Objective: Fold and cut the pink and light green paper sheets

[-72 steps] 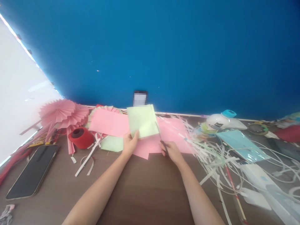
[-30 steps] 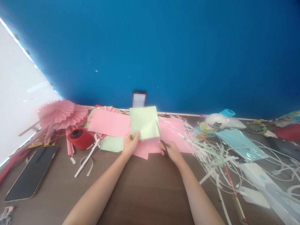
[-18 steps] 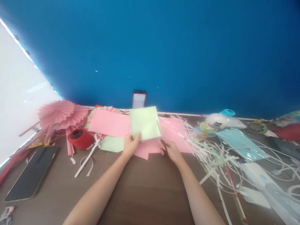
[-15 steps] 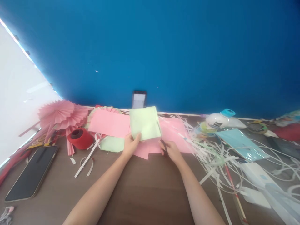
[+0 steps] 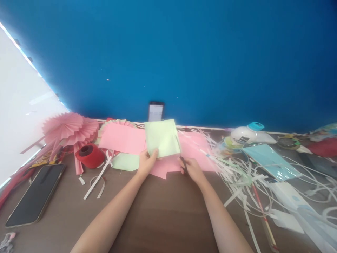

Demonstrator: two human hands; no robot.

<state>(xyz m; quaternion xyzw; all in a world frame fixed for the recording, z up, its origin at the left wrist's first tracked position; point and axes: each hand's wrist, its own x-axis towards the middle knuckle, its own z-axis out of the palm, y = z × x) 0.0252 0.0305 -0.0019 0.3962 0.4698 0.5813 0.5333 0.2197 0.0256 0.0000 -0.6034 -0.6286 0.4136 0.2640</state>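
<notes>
My left hand pinches the lower left corner of a pale green sheet of paper, thumb on top. The sheet is raised and tilted above several pink sheets. My right hand is closed round the dark handles of a pair of scissors. Their thin blades run up along the right edge of the green sheet. A pink sheet lies behind my right hand, and another pink sheet is left of the green one. Below that one rests a second pale green piece.
On the left are pink paper fans, a red ribbon roll and a phone. To the right lie tangled white paper strips, a glue bottle, a blue packet and white cables. A small screen leans on the blue wall.
Almost nothing differs. The scissors' handles in my right hand have shifted very slightly, and the green sheet stays in my left hand.
</notes>
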